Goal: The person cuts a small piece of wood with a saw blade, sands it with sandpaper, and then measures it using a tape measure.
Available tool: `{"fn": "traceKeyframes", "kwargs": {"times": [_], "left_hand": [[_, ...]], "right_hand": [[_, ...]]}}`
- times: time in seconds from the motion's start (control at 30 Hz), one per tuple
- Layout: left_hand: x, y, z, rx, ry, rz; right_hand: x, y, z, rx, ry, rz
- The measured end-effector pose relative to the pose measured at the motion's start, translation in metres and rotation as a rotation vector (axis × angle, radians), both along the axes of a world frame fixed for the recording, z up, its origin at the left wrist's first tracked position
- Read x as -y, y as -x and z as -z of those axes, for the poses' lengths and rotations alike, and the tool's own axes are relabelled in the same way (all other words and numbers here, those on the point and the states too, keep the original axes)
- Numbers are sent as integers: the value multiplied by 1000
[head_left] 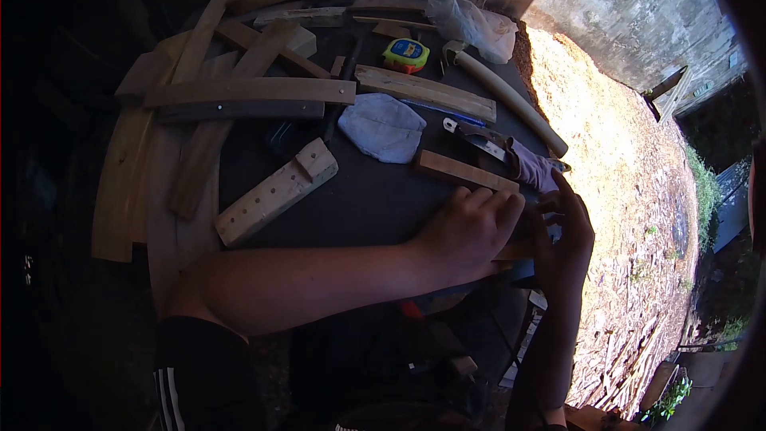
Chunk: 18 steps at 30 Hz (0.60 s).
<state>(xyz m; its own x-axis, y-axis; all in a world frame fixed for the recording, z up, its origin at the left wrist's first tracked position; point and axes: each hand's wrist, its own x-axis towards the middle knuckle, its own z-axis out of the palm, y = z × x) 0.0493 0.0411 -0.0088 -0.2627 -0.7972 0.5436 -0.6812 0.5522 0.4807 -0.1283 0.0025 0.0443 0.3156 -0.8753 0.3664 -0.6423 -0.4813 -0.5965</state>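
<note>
My left hand (471, 227) reaches across from the left, its fingers curled closed over a small piece of wood (515, 251), mostly hidden beneath it. Close by on the right is my right hand (568, 231), in shadow, with one finger raised and the others bent toward the thumb; whatever they pinch is too dark to make out. Just beyond my left hand lies a short wooden block (463, 170). A metal tool (477, 141) with a cloth-wrapped handle (529, 164) rests near my right fingertips.
Farther back are a flat pale cloth (383, 128), a yellow tape measure (406, 54), a wooden plank (423, 94), a long round handle (511, 101) and a plastic bag (472, 24). A drilled wooden block (277, 191) lies left, beside stacked boards (128, 168). Bright shavings (622, 191) cover the ground.
</note>
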Motion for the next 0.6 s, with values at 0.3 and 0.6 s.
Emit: {"fn": "traceKeyframes", "kwargs": {"times": [0.3, 0.6], "left_hand": [[-2, 1, 0, -21, -23, -4], [1, -1, -4, -38, -32, 27]], "right_hand": [[3, 2, 4, -18, 14, 25], [-5, 11, 3, 221, -221, -94]]}}
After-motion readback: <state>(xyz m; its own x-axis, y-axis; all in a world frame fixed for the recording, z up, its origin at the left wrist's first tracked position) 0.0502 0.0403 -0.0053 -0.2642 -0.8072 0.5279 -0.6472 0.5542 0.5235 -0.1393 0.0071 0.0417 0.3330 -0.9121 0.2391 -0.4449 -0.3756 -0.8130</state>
